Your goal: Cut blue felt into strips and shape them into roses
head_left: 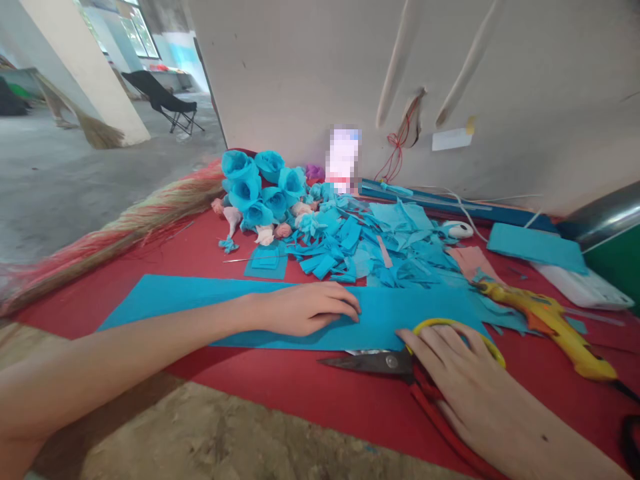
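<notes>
Left hand (305,310): palm down, fingers loosely bent, resting on my long blue paper strip (173,303). Right hand (460,377): fingers through the yellow loop, gripping my dark-bladed scissors with yellow and red handles (383,363), fingertips at the strip's near edge. Strip lies flat across the red-covered tabletop (285,380), scissors along its near side. Beyond: blue paper flowers (244,190), loose blue paper scraps (345,243). Yellow glue gun (547,319) right. Long dark-blue box-like item (480,212) by wall, can't tell contents; scrap on top.
</notes>
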The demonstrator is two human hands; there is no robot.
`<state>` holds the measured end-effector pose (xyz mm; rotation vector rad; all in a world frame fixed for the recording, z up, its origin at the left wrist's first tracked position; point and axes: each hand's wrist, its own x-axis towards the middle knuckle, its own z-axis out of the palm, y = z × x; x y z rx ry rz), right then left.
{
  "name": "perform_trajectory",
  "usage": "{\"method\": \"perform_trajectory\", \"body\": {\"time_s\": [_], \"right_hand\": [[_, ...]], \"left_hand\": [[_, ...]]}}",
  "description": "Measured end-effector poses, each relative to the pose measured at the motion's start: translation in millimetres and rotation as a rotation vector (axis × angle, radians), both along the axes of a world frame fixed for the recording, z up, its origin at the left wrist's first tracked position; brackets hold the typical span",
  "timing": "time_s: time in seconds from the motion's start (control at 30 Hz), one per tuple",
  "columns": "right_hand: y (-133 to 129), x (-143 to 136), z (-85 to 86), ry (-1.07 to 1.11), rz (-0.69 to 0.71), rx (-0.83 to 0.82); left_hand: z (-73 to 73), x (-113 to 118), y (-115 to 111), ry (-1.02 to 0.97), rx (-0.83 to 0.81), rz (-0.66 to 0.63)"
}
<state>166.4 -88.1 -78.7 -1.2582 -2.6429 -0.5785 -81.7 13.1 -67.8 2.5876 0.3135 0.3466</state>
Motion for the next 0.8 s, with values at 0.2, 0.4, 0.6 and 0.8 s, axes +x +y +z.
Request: {"method": "perform_trajectory", "body": {"time_s": [0.2,0.4,0.6,0.8], "right_hand": [[6,-5,3.1,0.063,0.006,-0.150],[16,-5,7.6,0.064,0.117,-0.125],[19,-3,7.7,0.045,0.186,-0.063],[12,-4,5.3,0.024,0.179,-0.003]], "left_hand": [[-0.7,0,0,-0.010,0.008,-0.010],[-0.9,0,0,-0.004,0.027,-0.009],[-0.1,1,0,-0.003,0.031,-0.013],[-2.7,0,1,-0.020,0.037,-0.019]]}}
